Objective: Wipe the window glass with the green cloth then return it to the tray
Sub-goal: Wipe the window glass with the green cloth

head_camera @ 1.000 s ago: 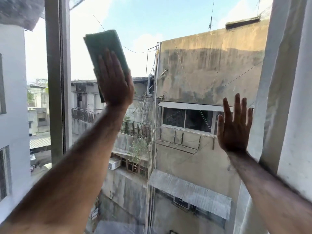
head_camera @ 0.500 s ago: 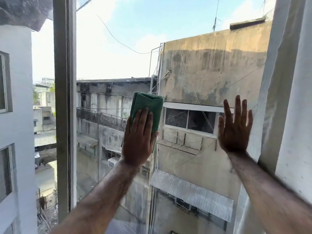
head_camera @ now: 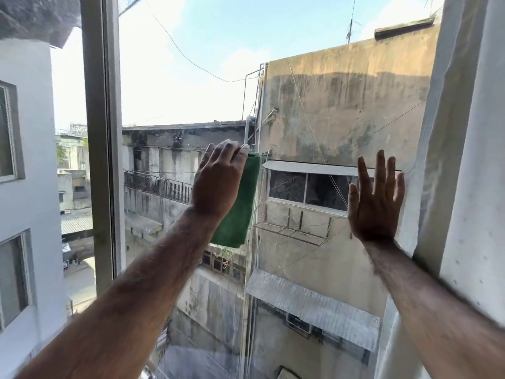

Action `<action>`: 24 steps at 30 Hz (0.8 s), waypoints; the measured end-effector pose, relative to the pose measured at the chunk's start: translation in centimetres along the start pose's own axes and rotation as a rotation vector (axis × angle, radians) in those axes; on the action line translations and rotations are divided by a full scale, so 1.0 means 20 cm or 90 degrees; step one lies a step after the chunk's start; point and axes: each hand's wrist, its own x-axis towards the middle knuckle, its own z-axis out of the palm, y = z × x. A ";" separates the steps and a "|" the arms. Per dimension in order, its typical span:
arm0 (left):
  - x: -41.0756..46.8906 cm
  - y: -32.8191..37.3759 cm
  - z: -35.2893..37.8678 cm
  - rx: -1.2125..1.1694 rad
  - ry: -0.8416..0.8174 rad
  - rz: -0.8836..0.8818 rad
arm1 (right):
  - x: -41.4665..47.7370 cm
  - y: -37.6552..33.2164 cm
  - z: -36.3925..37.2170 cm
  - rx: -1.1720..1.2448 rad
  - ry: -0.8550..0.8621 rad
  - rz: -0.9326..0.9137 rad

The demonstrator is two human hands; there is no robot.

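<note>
My left hand (head_camera: pixel 218 179) presses the folded green cloth (head_camera: pixel 240 212) against the window glass (head_camera: pixel 185 91) near the pane's middle. The cloth hangs down to the right of and below the hand, and its upper part is hidden behind my fingers. My right hand (head_camera: pixel 375 201) lies flat on the glass at the right, fingers spread, holding nothing. It sits close to the white window frame (head_camera: pixel 470 160). The tray is not in view.
A grey vertical frame post (head_camera: pixel 101 132) divides the window at the left. A white wall and frame border the pane on the right. Through the glass I see stained concrete buildings, wires and a street far below.
My left hand swept the cloth from the upper left of the pane down and to the right, then shifted slightly right, with the cloth now hanging below it. My right hand has stayed put.
</note>
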 end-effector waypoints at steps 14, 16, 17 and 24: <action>-0.01 -0.06 -0.13 -0.129 -0.061 -0.047 | 0.02 -0.37 -0.29 0.213 -0.047 0.043; -0.02 -0.06 -0.16 -0.175 -0.058 -0.072 | 0.02 -0.46 -0.34 0.323 -0.090 -0.036; -0.03 -0.07 -0.17 -0.201 -0.057 -0.087 | 0.02 -0.52 -0.37 0.392 -0.154 -0.044; -0.12 -0.13 -0.27 -0.460 -0.084 -0.296 | -0.03 -0.72 -0.44 0.611 -0.517 0.196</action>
